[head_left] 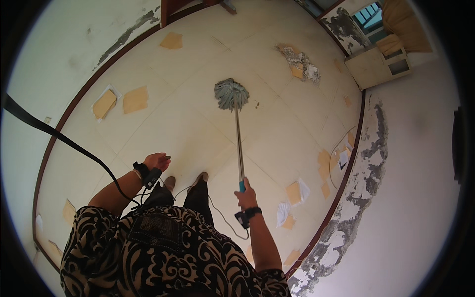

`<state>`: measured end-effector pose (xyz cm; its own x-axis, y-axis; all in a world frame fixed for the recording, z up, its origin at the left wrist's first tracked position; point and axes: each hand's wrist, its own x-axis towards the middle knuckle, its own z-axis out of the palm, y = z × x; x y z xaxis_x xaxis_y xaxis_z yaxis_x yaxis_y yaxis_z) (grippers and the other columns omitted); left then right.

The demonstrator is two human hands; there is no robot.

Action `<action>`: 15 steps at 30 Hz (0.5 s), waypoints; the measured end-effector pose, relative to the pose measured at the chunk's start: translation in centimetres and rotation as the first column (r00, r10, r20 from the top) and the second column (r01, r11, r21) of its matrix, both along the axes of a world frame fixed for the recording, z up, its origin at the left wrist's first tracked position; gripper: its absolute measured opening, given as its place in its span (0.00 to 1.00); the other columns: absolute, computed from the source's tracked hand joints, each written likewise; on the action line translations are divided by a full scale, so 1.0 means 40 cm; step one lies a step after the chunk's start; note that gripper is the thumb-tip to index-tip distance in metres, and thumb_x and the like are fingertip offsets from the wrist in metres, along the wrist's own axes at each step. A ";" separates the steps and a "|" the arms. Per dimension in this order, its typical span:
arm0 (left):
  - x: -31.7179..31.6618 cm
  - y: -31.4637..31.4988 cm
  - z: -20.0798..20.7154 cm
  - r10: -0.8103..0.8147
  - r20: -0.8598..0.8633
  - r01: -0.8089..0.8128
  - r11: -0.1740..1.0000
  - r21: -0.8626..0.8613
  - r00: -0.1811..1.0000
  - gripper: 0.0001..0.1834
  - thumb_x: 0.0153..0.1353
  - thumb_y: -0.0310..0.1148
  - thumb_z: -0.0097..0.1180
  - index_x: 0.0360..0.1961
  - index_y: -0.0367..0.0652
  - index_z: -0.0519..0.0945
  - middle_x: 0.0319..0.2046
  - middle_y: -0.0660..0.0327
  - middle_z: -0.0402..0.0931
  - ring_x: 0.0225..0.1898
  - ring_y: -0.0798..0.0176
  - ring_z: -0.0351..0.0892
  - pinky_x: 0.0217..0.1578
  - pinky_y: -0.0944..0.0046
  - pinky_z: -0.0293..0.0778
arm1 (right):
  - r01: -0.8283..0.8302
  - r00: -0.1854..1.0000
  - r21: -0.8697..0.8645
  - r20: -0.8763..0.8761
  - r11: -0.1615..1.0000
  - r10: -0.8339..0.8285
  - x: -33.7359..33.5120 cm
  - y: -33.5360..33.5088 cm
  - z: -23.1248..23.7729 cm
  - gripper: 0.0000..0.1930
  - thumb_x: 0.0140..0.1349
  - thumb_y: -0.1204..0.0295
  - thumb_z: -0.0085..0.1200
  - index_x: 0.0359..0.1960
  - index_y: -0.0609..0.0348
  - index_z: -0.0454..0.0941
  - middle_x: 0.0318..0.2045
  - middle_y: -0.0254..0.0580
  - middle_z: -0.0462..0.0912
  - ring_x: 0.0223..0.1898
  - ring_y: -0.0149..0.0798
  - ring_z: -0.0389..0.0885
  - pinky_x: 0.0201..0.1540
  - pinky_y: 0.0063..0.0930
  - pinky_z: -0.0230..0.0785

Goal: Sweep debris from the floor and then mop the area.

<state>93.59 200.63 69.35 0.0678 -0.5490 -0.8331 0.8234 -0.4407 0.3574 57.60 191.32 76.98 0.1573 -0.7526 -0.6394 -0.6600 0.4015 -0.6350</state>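
Note:
My right hand [246,195] is wrapped around the upper end of a mop's handle, by a blue-green grip. The mop's thin metal pole [239,143] runs away from me to a grey string mop head [230,94], which lies spread on the tile floor. A few dark crumbs [257,104] are just right of the mop head. My left hand [157,161] hangs in the air above the floor, off the mop, its fingers curled in. The inside of that hand is hidden.
Brown paper sheets [135,99] lie scattered along the walls. A pile of rubble and paper scraps [300,64] sits at the far right, near a pale cabinet [378,67]. My shoes [201,177] stand behind the mop. Cables [225,223] hang from my wrists.

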 end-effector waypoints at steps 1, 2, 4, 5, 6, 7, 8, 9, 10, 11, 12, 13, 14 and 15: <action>-0.003 0.000 0.007 0.062 -0.050 -0.062 0.998 -0.009 0.997 0.08 0.55 0.33 0.43 0.34 0.42 0.68 0.30 0.59 0.71 0.31 0.62 0.71 0.30 0.66 0.71 | -0.017 0.999 -0.012 -0.047 1.000 0.017 0.006 -0.071 -0.020 0.37 0.42 0.76 0.51 0.58 0.53 0.48 0.14 0.37 0.67 0.09 0.30 0.63 0.09 0.24 0.58; 0.007 0.000 0.015 0.130 -0.020 -0.130 0.992 -0.004 0.991 0.07 0.55 0.32 0.43 0.34 0.42 0.68 0.30 0.59 0.71 0.31 0.63 0.71 0.30 0.66 0.70 | -0.045 0.998 -0.029 -0.040 0.999 0.044 0.032 -0.140 -0.040 0.37 0.42 0.76 0.50 0.58 0.53 0.48 0.14 0.37 0.67 0.09 0.30 0.64 0.09 0.24 0.57; 0.005 0.001 0.029 0.185 -0.027 -0.183 0.982 0.044 0.982 0.06 0.55 0.31 0.43 0.34 0.42 0.68 0.30 0.59 0.71 0.31 0.63 0.71 0.30 0.66 0.70 | -0.081 0.995 -0.037 -0.062 0.996 0.079 0.062 -0.262 -0.073 0.37 0.43 0.77 0.48 0.58 0.51 0.47 0.16 0.41 0.69 0.11 0.33 0.66 0.10 0.26 0.58; -0.001 -0.001 0.028 0.207 -0.051 -0.204 0.977 0.065 0.977 0.06 0.55 0.31 0.43 0.33 0.42 0.68 0.30 0.59 0.71 0.31 0.62 0.71 0.30 0.67 0.70 | -0.081 0.990 -0.024 -0.121 0.996 0.078 0.081 -0.315 -0.086 0.37 0.44 0.78 0.47 0.58 0.50 0.46 0.19 0.44 0.70 0.13 0.35 0.68 0.10 0.26 0.59; -0.010 -0.008 0.023 0.221 -0.024 -0.218 0.972 0.084 0.975 0.06 0.55 0.31 0.43 0.33 0.42 0.68 0.30 0.59 0.71 0.31 0.62 0.71 0.30 0.67 0.70 | -0.083 0.993 0.020 -0.086 0.996 0.084 0.110 -0.360 -0.094 0.37 0.44 0.79 0.46 0.59 0.48 0.45 0.19 0.44 0.70 0.13 0.35 0.68 0.10 0.26 0.59; -0.026 -0.017 0.014 0.191 -0.028 -0.188 0.979 0.074 0.981 0.06 0.55 0.31 0.43 0.33 0.43 0.67 0.30 0.59 0.71 0.31 0.62 0.71 0.30 0.66 0.70 | -0.063 0.988 0.080 -0.135 0.995 0.074 0.135 -0.392 -0.098 0.37 0.44 0.79 0.45 0.59 0.47 0.44 0.19 0.44 0.70 0.13 0.34 0.69 0.09 0.26 0.58; -0.038 -0.037 0.001 0.166 -0.046 -0.164 0.985 0.044 0.985 0.06 0.55 0.31 0.43 0.33 0.43 0.67 0.30 0.58 0.71 0.31 0.62 0.71 0.31 0.65 0.70 | -0.078 0.992 0.086 -0.098 0.993 0.086 0.162 -0.413 -0.103 0.37 0.44 0.79 0.45 0.59 0.47 0.44 0.19 0.44 0.70 0.13 0.34 0.69 0.09 0.26 0.58; -0.065 -0.066 -0.018 0.126 -0.072 -0.126 0.992 -0.006 0.989 0.08 0.54 0.33 0.44 0.34 0.42 0.67 0.31 0.57 0.72 0.31 0.61 0.71 0.31 0.64 0.70 | -0.035 0.999 0.071 -0.037 0.997 0.037 0.188 -0.426 -0.109 0.38 0.43 0.78 0.46 0.59 0.47 0.44 0.17 0.41 0.69 0.12 0.33 0.67 0.08 0.26 0.57; -0.094 -0.094 -0.040 0.070 -0.103 -0.074 0.996 -0.041 0.992 0.10 0.54 0.34 0.45 0.35 0.42 0.67 0.32 0.57 0.71 0.30 0.61 0.70 0.31 0.63 0.69 | -0.013 0.999 0.023 0.050 1.000 0.012 0.217 -0.418 -0.112 0.38 0.42 0.78 0.46 0.59 0.48 0.44 0.16 0.39 0.67 0.10 0.32 0.66 0.07 0.25 0.56; -0.135 -0.131 -0.063 0.007 -0.170 -0.017 0.998 -0.062 0.985 0.12 0.54 0.36 0.45 0.37 0.41 0.66 0.32 0.56 0.71 0.29 0.61 0.70 0.30 0.64 0.70 | -0.047 0.995 0.018 0.087 0.999 0.045 0.224 -0.400 -0.111 0.39 0.42 0.78 0.45 0.59 0.47 0.44 0.16 0.38 0.67 0.11 0.32 0.66 0.06 0.25 0.56; -0.188 -0.164 -0.081 -0.108 -0.088 0.101 0.992 -0.079 0.990 0.14 0.54 0.36 0.45 0.39 0.39 0.66 0.33 0.54 0.71 0.30 0.59 0.71 0.30 0.64 0.71 | -0.084 0.995 0.030 0.064 0.996 0.082 0.219 -0.370 -0.105 0.38 0.42 0.79 0.45 0.58 0.48 0.43 0.16 0.39 0.67 0.10 0.32 0.66 0.06 0.25 0.56; -0.244 -0.203 -0.093 -0.143 -0.045 0.136 0.982 -0.130 0.989 0.16 0.54 0.37 0.45 0.40 0.38 0.65 0.34 0.52 0.71 0.31 0.58 0.72 0.30 0.63 0.71 | -0.092 0.996 0.056 0.015 0.994 0.091 0.202 -0.333 -0.095 0.38 0.42 0.79 0.46 0.58 0.48 0.44 0.16 0.39 0.67 0.10 0.32 0.65 0.05 0.25 0.56; -0.288 -0.255 -0.100 -0.272 -0.117 0.261 0.960 -0.101 0.955 0.18 0.53 0.37 0.45 0.43 0.38 0.64 0.36 0.50 0.70 0.34 0.56 0.73 0.31 0.62 0.72 | -0.118 0.993 0.011 -0.010 0.993 0.118 0.169 -0.296 -0.079 0.38 0.43 0.79 0.46 0.58 0.49 0.44 0.15 0.40 0.67 0.09 0.31 0.65 0.05 0.25 0.56; -0.342 -0.306 -0.102 -0.306 -0.099 0.298 0.951 -0.087 0.947 0.19 0.53 0.37 0.46 0.44 0.38 0.63 0.37 0.49 0.70 0.33 0.55 0.74 0.30 0.61 0.73 | -0.125 0.992 -0.015 0.008 0.992 0.125 0.119 -0.251 -0.056 0.38 0.43 0.79 0.45 0.58 0.49 0.43 0.13 0.39 0.67 0.08 0.31 0.64 0.05 0.25 0.55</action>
<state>79.90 188.41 65.27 -0.1999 -0.5869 -0.7846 0.6916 -0.6518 0.3113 62.37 181.30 74.74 0.2560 -0.7359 -0.6268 -0.6988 0.3071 -0.6460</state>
